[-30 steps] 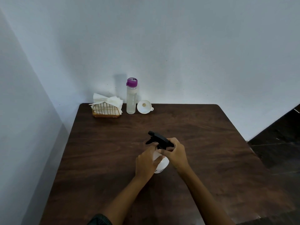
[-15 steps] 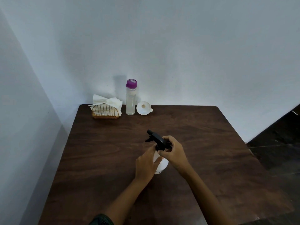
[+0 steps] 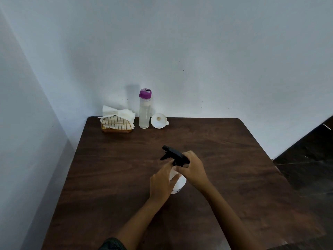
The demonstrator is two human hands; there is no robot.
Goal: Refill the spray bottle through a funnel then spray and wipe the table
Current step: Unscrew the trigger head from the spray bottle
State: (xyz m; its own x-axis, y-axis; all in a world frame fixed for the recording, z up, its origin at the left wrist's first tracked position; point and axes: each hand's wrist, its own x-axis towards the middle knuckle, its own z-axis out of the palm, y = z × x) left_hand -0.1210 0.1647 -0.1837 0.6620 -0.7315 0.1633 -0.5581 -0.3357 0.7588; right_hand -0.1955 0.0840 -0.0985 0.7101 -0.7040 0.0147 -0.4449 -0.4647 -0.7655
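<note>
A white spray bottle with a black trigger head stands in the middle of the dark wooden table. My left hand wraps the bottle's white body. My right hand grips the black head at its collar; the nozzle points to the far left. A white funnel lies at the back edge, mouth tilted toward me. Left of it stands a clear refill bottle with a purple cap. A gold wire holder with white paper napkins sits at the back left.
White walls close the table's back and left sides. The table's right edge drops to a dark tiled floor. Bare wood lies between the spray bottle and the items at the back.
The spray head has turned slightly under my right hand, its nozzle swinging a little further left. Both hands stay on the bottle in the same spot.
</note>
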